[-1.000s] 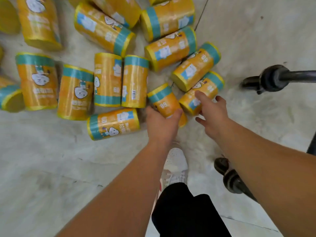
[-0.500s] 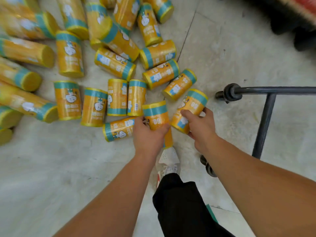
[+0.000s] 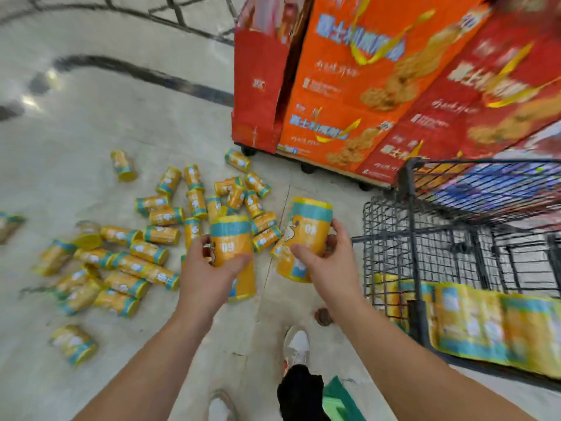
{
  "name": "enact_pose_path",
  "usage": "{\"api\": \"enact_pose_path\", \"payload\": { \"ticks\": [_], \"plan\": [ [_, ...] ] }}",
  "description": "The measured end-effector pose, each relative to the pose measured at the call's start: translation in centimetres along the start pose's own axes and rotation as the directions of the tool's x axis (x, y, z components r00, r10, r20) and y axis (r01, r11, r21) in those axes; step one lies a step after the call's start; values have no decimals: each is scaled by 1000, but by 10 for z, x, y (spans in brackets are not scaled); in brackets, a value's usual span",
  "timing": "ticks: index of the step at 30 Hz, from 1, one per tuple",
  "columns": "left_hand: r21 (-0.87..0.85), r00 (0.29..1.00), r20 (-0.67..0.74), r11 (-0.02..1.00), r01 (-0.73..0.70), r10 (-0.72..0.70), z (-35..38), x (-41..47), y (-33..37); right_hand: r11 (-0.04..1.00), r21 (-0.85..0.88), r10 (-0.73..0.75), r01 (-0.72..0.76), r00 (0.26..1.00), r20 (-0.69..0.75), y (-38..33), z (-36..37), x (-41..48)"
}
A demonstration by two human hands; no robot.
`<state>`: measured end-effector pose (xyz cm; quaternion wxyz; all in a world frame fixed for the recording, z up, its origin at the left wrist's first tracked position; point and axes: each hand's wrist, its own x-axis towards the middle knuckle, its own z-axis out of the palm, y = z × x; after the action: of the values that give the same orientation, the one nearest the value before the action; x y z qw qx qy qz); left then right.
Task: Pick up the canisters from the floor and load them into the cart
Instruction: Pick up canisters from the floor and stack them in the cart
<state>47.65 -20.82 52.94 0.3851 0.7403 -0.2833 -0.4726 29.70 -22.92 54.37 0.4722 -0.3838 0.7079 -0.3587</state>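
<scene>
My left hand [image 3: 209, 275] grips a yellow canister with a teal band [image 3: 232, 241], held upright above the floor. My right hand [image 3: 326, 262] grips a second yellow canister [image 3: 306, 229], tilted slightly, just left of the cart. The black wire cart [image 3: 425, 238] stands at the right, and several yellow canisters [image 3: 473, 326] lie in a row on its lower shelf. Several more canisters [image 3: 158, 238] lie scattered on the pale floor to the left and beyond my hands.
A tall stack of red and orange cartons [image 3: 349, 86] on a wheeled pallet stands behind the cart. My shoes [image 3: 297, 347] and a dark trouser leg are below my arms. A green object [image 3: 337, 402] lies near my foot. A cart wheel [image 3: 323, 316] sits under my right wrist.
Both hands closed on a canister each and lifted them off the floor. My view rose and swung right, bringing the cart basket and the carton stack into sight.
</scene>
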Motion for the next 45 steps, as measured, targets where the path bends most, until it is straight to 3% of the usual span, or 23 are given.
{"api": "enact_pose_path", "payload": {
  "ticks": [5, 9, 14, 18, 25, 31, 39, 45],
  "plan": [
    [-1, 988, 72, 991, -136, 136, 18, -66, 113, 985, -20, -171, 170, 981, -92, -89, -99, -51],
    [-7, 960, 193, 979, -206, 203, 78, -117, 162, 978, -63, -208, 199, 960, -185, -105, -183, -60],
    [44, 931, 317, 977, -207, 183, 193, -174, 160, 985, -137, -133, 100, 957, -258, -62, -291, -49],
    [131, 918, 393, 986, -107, 47, 290, -213, 128, 971, -237, -57, -10, 960, -274, -14, -380, -37],
    [459, 933, 332, 888, -32, -138, 380, -244, 62, 815, -494, 124, -305, 923, -365, 55, -510, -32],
    [635, 939, 300, 769, -66, -167, 406, -242, 47, 575, -695, 236, -432, 901, -364, 80, -542, -19],
    [744, 935, 287, 663, -82, -207, 412, -234, 35, 588, -666, 223, -458, 884, -411, 89, -547, -9],
    [675, 918, 323, 736, -53, -231, 407, -240, 39, 559, -687, 163, -465, 874, -458, 84, -545, -11]
  ]
}}
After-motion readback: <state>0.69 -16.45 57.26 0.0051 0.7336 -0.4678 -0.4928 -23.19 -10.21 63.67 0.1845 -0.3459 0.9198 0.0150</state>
